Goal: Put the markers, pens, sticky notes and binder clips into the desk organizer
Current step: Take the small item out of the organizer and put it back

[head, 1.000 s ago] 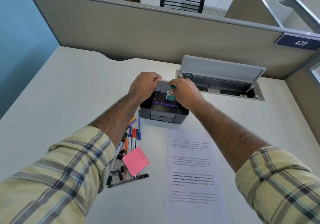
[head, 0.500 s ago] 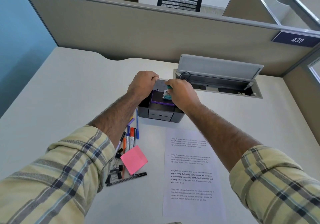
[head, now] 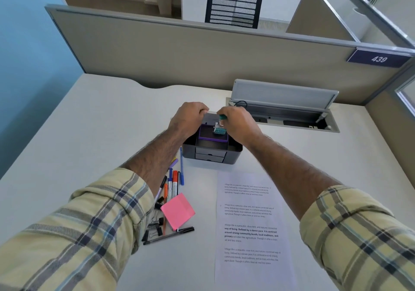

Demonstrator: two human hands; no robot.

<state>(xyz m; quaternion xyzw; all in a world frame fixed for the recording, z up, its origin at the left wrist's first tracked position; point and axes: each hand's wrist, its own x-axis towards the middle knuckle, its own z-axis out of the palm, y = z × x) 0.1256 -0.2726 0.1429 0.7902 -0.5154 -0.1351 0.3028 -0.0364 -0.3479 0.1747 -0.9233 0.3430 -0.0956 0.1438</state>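
Plaid yellow sleeves frame the near edge of the view, 1 on each forearm, both arms reaching forward over the pale worktop (head: 89, 133). Nearest on the worktop, at about 7 o'clock from the desk organizer (head: 212, 153), lies the loose stationery: 2 black pens (head: 169, 235) lying almost flat across, a cluster of black binder clips (head: 155, 225) just beside them, and a pink sticky-note pad (head: 177, 211) resting partly over the pile. Just beyond, markers (head: 171, 183) with orange, blue and purple caps lie side by side, and a blue pen (head: 181, 167) points toward the organizer's front left corner. At 5 o'clock from the organizer sits a printed sheet of paper (head: 250, 227).

The dark grey organizer shows 2 small drawers on its front and open compartments on top; a purple sticky-note pad (head: 212, 133) lies in the middle compartment. The left hand (head: 188, 120) rests curled on the organizer's far left rim, fingers together on the edge. The right hand (head: 238, 122) hovers over the right side, its fingers pinched on a teal binder clip (head: 219, 130) held over the purple pad.

Farther back, at 1 o'clock, a cable tray (head: 283, 111) stands with its lid raised. Behind it runs a beige partition (head: 202, 54) with a sign reading 439 (head: 379, 59), and a black mesh chair (head: 233, 6) beyond.
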